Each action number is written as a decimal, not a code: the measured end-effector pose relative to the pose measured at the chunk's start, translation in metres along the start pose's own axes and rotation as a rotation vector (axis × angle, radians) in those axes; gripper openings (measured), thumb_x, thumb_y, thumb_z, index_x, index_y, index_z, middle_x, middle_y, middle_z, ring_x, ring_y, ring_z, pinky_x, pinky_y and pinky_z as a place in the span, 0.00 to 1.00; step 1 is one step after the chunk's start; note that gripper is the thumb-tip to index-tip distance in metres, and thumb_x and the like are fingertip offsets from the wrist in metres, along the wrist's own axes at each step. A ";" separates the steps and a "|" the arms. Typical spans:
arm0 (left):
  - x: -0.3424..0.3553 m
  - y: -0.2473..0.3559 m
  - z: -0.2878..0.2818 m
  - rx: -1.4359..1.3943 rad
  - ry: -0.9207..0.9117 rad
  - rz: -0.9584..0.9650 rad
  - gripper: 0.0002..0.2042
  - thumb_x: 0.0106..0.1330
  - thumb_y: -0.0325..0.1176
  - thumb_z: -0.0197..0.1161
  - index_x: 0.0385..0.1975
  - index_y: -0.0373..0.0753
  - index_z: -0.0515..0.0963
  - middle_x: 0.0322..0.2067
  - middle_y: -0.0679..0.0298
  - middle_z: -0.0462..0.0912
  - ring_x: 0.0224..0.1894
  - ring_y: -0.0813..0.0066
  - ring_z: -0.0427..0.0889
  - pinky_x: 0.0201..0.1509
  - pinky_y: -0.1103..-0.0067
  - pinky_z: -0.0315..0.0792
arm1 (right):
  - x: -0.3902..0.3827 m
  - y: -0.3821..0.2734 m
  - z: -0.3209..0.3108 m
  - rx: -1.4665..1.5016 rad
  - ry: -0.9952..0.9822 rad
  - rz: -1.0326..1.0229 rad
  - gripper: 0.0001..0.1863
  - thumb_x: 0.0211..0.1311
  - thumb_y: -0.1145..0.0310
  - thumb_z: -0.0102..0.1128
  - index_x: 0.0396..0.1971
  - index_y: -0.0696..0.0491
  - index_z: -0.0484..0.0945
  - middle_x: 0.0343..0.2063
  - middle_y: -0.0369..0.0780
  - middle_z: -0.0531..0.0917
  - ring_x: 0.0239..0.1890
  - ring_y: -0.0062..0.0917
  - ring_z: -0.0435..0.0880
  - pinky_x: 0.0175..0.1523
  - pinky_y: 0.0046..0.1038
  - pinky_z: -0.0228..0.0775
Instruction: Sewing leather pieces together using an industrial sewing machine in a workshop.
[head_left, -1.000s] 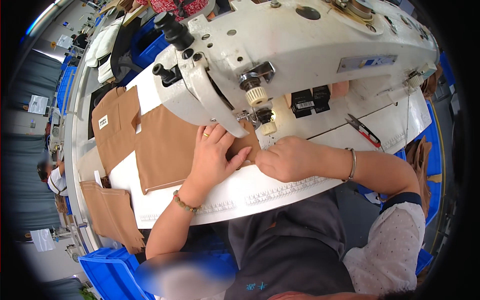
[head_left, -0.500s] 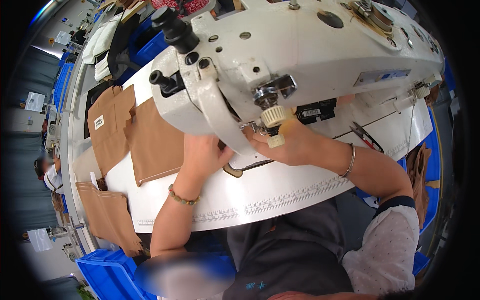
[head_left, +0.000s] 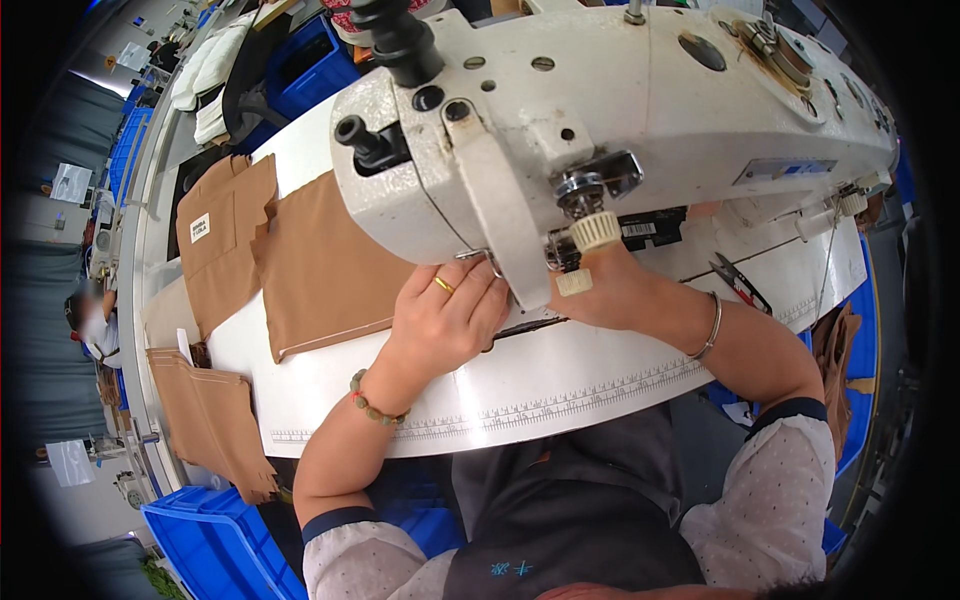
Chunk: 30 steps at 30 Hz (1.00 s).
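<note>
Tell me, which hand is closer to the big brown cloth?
Left. The left hand rests right at the edge of the brown cloth; the right hand sits farther off, under the sewing machine.

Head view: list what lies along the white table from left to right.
Labelled brown fabric stack → brown fabric panel → left hand → right hand → black scissors.

Head leans further forward: sewing machine [head_left: 600, 150] head now fills upper view. Right hand [head_left: 610, 290] sits tucked beneath machine arm, largely hidden. Left hand [head_left: 445, 315] lies flat beside presser foot; brown fabric panel [head_left: 330, 260] shows more uncovered area.
</note>
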<state>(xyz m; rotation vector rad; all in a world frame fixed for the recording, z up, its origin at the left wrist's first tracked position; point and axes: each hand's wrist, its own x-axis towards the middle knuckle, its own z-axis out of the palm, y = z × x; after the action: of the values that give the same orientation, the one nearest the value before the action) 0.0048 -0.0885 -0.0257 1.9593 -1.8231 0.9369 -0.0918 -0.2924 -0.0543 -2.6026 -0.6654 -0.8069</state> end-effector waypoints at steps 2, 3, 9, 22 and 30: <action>0.002 0.002 -0.002 -0.002 -0.024 -0.030 0.06 0.49 0.29 0.70 0.28 0.41 0.83 0.36 0.66 0.85 0.35 0.74 0.80 0.34 0.78 0.71 | 0.000 0.000 0.003 -0.029 0.023 0.004 0.05 0.47 0.66 0.67 0.25 0.48 0.82 0.20 0.35 0.80 0.24 0.32 0.84 0.28 0.34 0.75; 0.003 0.004 -0.004 -0.003 -0.047 -0.060 0.06 0.49 0.28 0.69 0.28 0.42 0.83 0.35 0.67 0.85 0.34 0.74 0.80 0.33 0.78 0.70 | -0.001 0.002 0.006 0.001 0.047 0.020 0.06 0.48 0.64 0.68 0.26 0.48 0.83 0.22 0.35 0.81 0.25 0.32 0.84 0.30 0.35 0.76; 0.006 0.013 -0.012 0.100 -0.009 -0.051 0.06 0.47 0.28 0.67 0.26 0.44 0.82 0.34 0.70 0.82 0.32 0.77 0.76 0.30 0.81 0.68 | 0.003 -0.001 0.000 0.070 0.075 0.103 0.09 0.49 0.61 0.69 0.29 0.47 0.84 0.26 0.33 0.83 0.30 0.31 0.85 0.35 0.39 0.76; 0.006 0.009 -0.013 0.092 0.046 -0.024 0.07 0.50 0.26 0.69 0.30 0.39 0.86 0.37 0.64 0.86 0.36 0.72 0.83 0.31 0.81 0.74 | 0.004 -0.006 -0.009 -0.024 0.010 0.074 0.05 0.57 0.62 0.64 0.30 0.44 0.85 0.22 0.31 0.81 0.28 0.25 0.84 0.30 0.32 0.74; 0.008 0.013 -0.014 -0.051 -0.013 -0.151 0.07 0.49 0.26 0.69 0.29 0.38 0.84 0.37 0.65 0.86 0.38 0.71 0.84 0.36 0.79 0.79 | -0.004 0.000 0.005 -0.052 -0.001 0.051 0.04 0.53 0.63 0.65 0.27 0.44 0.83 0.19 0.32 0.77 0.25 0.25 0.83 0.27 0.30 0.72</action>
<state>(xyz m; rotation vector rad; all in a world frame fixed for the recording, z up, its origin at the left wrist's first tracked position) -0.0117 -0.0882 -0.0131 2.0430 -1.6620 0.8252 -0.0922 -0.2913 -0.0604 -2.6551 -0.5835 -0.8181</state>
